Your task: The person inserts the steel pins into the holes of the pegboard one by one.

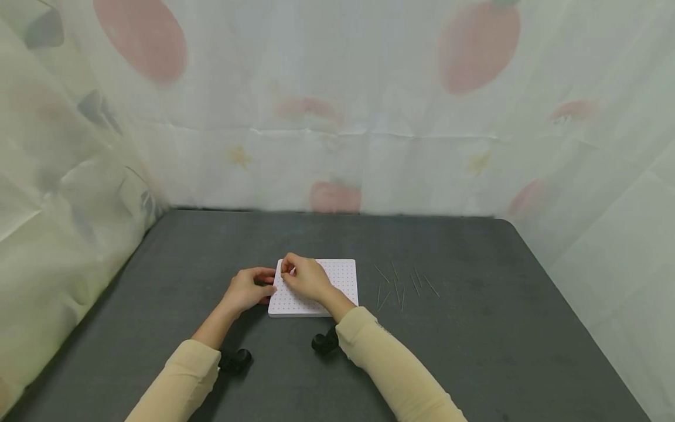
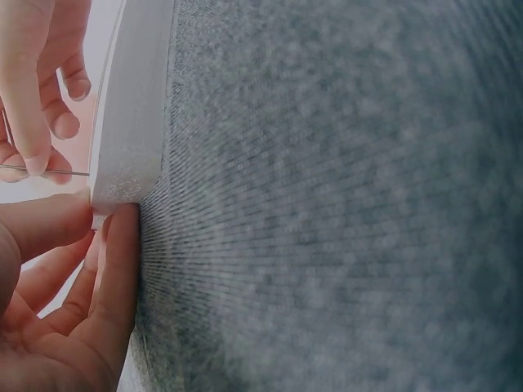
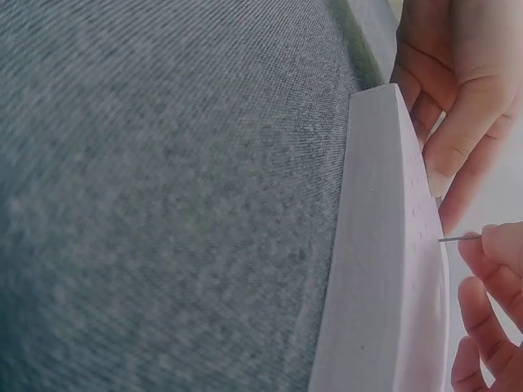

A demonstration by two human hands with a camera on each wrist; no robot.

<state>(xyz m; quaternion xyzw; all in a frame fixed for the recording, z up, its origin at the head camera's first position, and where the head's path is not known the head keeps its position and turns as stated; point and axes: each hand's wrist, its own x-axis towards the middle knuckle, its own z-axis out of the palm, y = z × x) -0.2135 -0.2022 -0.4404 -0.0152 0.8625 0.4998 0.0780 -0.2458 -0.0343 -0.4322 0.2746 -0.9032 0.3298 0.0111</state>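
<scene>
- While my cream sleeves (image 1: 403,366) lie nearest to me, my left hand (image 1: 246,290), partly closed, holds the left edge of the white board (image 1: 343,275) between thumb and fingers.
- My right hand (image 1: 307,278), its thumb and finger closed together, pinches one thin pin (image 3: 456,239), about upright, its tip at the board's dotted top, toward the left.
- The board lies flat on the dark grey table (image 1: 501,328); to its right, several loose pins (image 1: 431,286) are scattered.
- Behind the table, a pale curtain (image 1: 390,170) with reddish shapes hangs.
</scene>
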